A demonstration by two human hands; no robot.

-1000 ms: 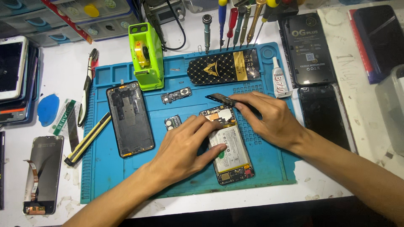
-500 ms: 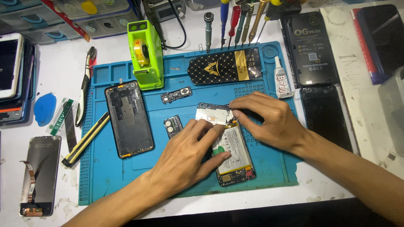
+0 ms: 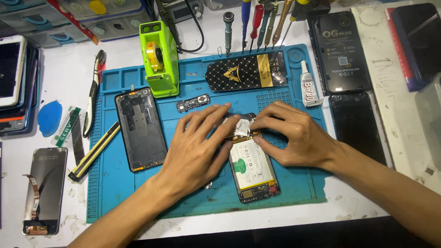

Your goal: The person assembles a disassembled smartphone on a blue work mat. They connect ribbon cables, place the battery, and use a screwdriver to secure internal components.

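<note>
From the head camera, both hands have closed in on the top end of the opened phone [image 3: 254, 170] lying on the blue repair mat [image 3: 298, 183]. Half a second ago the right hand [image 3: 296, 135] was lifting a silvery shield plate [image 3: 240, 127] clear of the body; now that plate sits low against the phone's upper end, pinched between the fingertips of both hands. The left hand [image 3: 197, 149] has slid up from the phone's side, its fingers spread over the plate's left edge, covering the board beneath. The battery with its white and green label stays exposed below. I'd judge the plate is being seated or worked loose; which, I cannot tell. The black back cover [image 3: 140, 128] and small loose part [image 3: 193, 103] lie untouched to the left.
</note>
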